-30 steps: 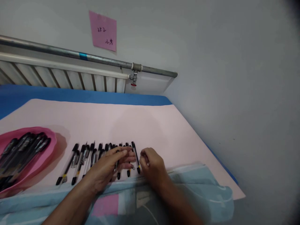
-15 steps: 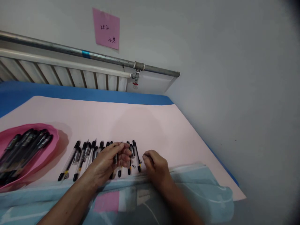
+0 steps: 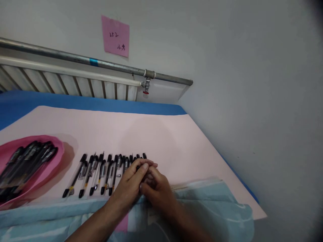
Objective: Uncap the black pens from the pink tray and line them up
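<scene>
A row of several black pens [image 3: 101, 173] lies side by side on a pink sheet [image 3: 164, 137]. My left hand [image 3: 131, 183] and my right hand [image 3: 156, 190] meet over the right end of the row, fingers closed and overlapping. They cover the last pens there, and what the fingers pinch is hidden. A pink bowl [image 3: 57, 151] at the left holds several more black pens [image 3: 25, 163].
A light blue cloth [image 3: 214, 205] covers the near edge of the surface. A blue mat [image 3: 101, 102] lies under the pink sheet. Behind are a radiator [image 3: 63, 84], a metal pipe [image 3: 101, 63] with a red valve [image 3: 144, 91], and a pink note [image 3: 115, 36] on the wall.
My left hand slid right off the middle pens, uncovering them. My right hand moved left to meet it, and both now cover the row's right end.
</scene>
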Demonstrator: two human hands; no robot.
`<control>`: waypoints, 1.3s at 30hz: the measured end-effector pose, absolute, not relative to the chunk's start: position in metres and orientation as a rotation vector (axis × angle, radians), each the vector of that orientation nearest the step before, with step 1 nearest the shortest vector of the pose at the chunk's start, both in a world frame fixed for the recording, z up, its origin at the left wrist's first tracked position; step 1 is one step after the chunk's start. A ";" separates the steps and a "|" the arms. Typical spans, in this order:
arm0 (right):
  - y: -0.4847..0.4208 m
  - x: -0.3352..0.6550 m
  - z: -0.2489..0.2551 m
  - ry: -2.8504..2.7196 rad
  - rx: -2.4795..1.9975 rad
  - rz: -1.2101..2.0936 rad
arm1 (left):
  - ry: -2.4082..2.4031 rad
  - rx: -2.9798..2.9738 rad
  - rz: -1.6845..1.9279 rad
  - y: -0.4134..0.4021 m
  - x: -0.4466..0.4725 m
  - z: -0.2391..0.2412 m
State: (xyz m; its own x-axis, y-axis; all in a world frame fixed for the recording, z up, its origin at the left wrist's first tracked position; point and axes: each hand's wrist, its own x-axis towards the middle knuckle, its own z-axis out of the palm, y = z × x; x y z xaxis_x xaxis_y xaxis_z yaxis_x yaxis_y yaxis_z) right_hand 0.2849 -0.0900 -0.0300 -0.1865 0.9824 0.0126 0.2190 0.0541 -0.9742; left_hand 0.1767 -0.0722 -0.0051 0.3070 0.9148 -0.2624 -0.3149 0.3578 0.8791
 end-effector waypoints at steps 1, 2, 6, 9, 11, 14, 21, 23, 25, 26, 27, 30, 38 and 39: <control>-0.090 0.284 -0.031 -1.497 -1.230 1.239 | 0.888 0.828 0.946 -0.073 0.177 -0.006; -0.089 0.284 -0.031 -1.461 -1.206 1.273 | 0.880 0.835 0.949 -0.073 0.178 -0.007; -0.077 0.294 -0.034 -1.282 -1.266 1.298 | 0.943 0.854 1.015 -0.069 0.173 -0.006; -0.062 0.311 -0.040 -1.198 -1.454 1.129 | 1.068 0.916 1.125 -0.061 0.163 -0.004; -0.054 0.321 -0.045 -1.253 -1.559 1.002 | 1.117 0.946 1.176 -0.056 0.155 -0.005; -0.051 0.327 -0.049 -1.418 -1.666 0.830 | 1.147 0.943 1.211 -0.050 0.146 -0.009; -0.056 0.318 -0.039 -1.794 -1.781 0.628 | 1.243 1.026 1.268 -0.041 0.130 -0.008; -0.054 0.318 -0.037 -1.853 -1.827 0.614 | 1.300 1.081 1.338 -0.034 0.116 -0.006; -0.050 0.318 -0.037 -1.902 -1.855 0.586 | 1.441 1.147 1.445 -0.027 0.095 -0.003; -0.049 0.318 -0.037 -1.928 -1.849 0.589 | 1.537 1.175 1.511 -0.024 0.081 -0.001; -0.049 0.318 -0.036 -1.939 -1.847 0.593 | 1.642 1.205 1.566 -0.022 0.067 0.001; -0.049 0.318 -0.034 -1.918 -1.849 0.617 | 2.084 1.279 1.628 -0.018 0.019 0.008; -0.050 0.318 -0.035 -1.881 -1.866 0.634 | 2.824 1.035 0.722 -0.017 -0.056 0.000; -0.051 0.318 -0.035 -1.880 -1.873 0.636 | 2.805 1.040 0.706 -0.017 -0.056 -0.003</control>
